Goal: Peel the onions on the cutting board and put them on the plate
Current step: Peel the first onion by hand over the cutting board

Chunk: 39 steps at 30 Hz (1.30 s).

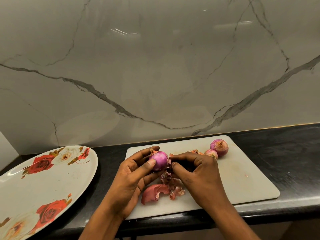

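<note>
Left grip [131,172] is cupping the half-peeled onion [158,161] while my right grip [194,168] is pinching its loose skin [168,168], which I'm judging needs pulling clear before plating.

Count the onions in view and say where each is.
3. A partly peeled onion is in the left hand over the cutting board. A large onion and a small onion sit together at the board's far edge. The right hand may hide another.
</note>
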Each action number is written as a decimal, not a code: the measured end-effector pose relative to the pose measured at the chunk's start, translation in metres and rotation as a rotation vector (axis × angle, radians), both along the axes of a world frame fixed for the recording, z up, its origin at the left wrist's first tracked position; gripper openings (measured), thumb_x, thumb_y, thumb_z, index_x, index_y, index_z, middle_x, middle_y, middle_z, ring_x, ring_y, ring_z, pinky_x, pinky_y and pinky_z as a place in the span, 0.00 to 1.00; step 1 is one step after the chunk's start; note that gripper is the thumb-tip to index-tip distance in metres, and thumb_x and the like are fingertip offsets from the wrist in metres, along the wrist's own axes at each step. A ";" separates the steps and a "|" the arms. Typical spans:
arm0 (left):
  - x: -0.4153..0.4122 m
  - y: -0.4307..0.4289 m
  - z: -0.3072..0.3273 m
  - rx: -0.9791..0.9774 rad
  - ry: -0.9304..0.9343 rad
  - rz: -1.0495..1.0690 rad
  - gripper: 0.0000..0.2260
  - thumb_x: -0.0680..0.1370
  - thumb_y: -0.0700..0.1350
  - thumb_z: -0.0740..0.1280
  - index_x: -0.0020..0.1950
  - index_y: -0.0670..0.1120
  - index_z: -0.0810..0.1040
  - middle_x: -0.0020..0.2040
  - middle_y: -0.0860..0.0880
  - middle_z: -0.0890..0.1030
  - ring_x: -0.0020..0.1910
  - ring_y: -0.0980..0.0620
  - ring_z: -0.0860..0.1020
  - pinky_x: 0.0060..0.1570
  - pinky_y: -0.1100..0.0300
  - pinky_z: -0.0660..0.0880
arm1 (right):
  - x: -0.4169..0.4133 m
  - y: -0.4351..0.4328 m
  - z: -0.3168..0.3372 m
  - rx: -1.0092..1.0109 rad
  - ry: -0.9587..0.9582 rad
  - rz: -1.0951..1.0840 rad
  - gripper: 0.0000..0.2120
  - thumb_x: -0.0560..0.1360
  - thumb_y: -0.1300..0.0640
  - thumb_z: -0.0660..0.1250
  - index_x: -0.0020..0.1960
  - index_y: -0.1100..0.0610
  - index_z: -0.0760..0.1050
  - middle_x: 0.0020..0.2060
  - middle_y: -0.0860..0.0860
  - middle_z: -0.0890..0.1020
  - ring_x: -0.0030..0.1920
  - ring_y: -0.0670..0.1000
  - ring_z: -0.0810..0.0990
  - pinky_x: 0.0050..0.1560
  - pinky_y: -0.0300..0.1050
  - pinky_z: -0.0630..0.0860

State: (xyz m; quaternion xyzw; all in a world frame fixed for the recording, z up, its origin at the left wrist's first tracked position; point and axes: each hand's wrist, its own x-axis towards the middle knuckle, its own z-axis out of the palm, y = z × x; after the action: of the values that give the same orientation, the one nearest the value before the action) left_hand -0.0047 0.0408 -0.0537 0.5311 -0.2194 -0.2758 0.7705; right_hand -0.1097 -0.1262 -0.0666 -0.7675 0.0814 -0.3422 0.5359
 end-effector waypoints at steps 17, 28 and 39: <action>-0.003 -0.004 0.002 -0.002 0.004 0.029 0.19 0.78 0.42 0.69 0.69 0.44 0.80 0.65 0.40 0.84 0.63 0.40 0.84 0.53 0.56 0.84 | -0.002 0.002 0.004 -0.046 -0.046 -0.001 0.08 0.75 0.52 0.76 0.53 0.41 0.86 0.45 0.35 0.87 0.49 0.38 0.86 0.51 0.34 0.82; -0.002 -0.006 0.005 -0.005 0.085 0.087 0.20 0.77 0.48 0.69 0.67 0.42 0.80 0.59 0.37 0.86 0.55 0.40 0.86 0.47 0.55 0.86 | -0.003 0.002 0.001 -0.032 -0.007 -0.055 0.11 0.75 0.61 0.77 0.51 0.46 0.87 0.44 0.36 0.87 0.48 0.37 0.86 0.50 0.34 0.83; -0.001 -0.005 0.000 0.064 -0.062 0.061 0.17 0.79 0.44 0.70 0.66 0.42 0.82 0.60 0.39 0.85 0.58 0.38 0.85 0.51 0.53 0.85 | -0.002 0.005 0.008 0.055 -0.026 0.077 0.11 0.74 0.49 0.76 0.56 0.40 0.84 0.48 0.34 0.87 0.51 0.36 0.86 0.48 0.31 0.81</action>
State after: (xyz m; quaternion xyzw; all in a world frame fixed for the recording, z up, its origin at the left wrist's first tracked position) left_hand -0.0062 0.0359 -0.0542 0.5703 -0.2181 -0.2426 0.7539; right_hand -0.1115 -0.1216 -0.0583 -0.7503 0.0541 -0.3290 0.5708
